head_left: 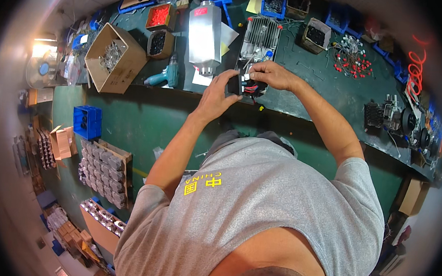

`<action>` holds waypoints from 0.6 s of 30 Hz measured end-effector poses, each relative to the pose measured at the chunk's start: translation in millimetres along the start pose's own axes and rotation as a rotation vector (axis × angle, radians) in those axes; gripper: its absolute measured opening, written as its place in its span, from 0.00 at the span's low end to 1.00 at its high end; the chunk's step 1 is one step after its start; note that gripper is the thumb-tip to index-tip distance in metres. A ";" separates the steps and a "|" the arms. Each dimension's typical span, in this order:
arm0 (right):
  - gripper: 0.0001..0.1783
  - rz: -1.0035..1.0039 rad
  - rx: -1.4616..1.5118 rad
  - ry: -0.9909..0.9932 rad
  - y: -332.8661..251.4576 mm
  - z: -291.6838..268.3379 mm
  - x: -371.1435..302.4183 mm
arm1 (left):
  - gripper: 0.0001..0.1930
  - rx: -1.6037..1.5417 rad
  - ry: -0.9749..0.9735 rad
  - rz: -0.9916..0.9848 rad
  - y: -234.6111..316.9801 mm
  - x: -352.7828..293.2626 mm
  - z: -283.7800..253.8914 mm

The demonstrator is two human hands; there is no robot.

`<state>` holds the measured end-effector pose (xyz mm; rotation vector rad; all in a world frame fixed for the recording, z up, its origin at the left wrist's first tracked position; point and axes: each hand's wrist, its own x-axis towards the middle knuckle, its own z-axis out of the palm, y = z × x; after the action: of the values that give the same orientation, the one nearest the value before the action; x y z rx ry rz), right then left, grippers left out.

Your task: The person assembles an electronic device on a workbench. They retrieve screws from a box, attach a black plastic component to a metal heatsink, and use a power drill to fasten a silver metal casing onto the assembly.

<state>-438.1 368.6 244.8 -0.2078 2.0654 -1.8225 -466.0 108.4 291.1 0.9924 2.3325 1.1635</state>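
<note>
At the bench's near edge, my left hand [217, 95] is closed around the side of a small black box-like part [234, 85], thumb below and fingers above. My right hand [274, 75] pinches a small white plug connector [245, 77] against that part from the right. Red and dark wires [251, 89] hang out beneath my right fingers. Just beyond both hands lies a metal unit with cooling fins [262, 33], with a blue cap [269, 54] on its near end. Left of it stands a silver metal canister [203, 37] with a red label.
A teal power drill [166, 75] and an open cardboard box [114, 61] of metal parts lie left on the bench. Small boxes hold red pieces [159, 17] and black parts [316, 36]. Red-tipped wires [353, 62] lie right, near a coiled red hose [416, 67].
</note>
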 end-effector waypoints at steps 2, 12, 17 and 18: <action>0.13 0.011 0.021 -0.011 -0.8 -1.9 -0.9 | 0.36 -0.001 -0.004 0.017 -0.3 2.1 0.1; 0.13 0.016 0.104 -0.051 -2.3 -6.1 -3.9 | 0.36 -0.032 -0.011 0.037 2.1 7.8 3.9; 0.12 0.037 0.115 -0.042 -0.1 -8.3 -4.4 | 0.38 0.018 -0.034 0.085 5.8 13.3 5.5; 0.12 0.045 0.098 -0.028 0.3 -7.9 -4.3 | 0.39 0.022 -0.039 0.084 5.3 14.0 6.4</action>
<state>-437.0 377.4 246.0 -0.1581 1.9408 -1.8778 -469.7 124.2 291.4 1.1201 2.2981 1.1419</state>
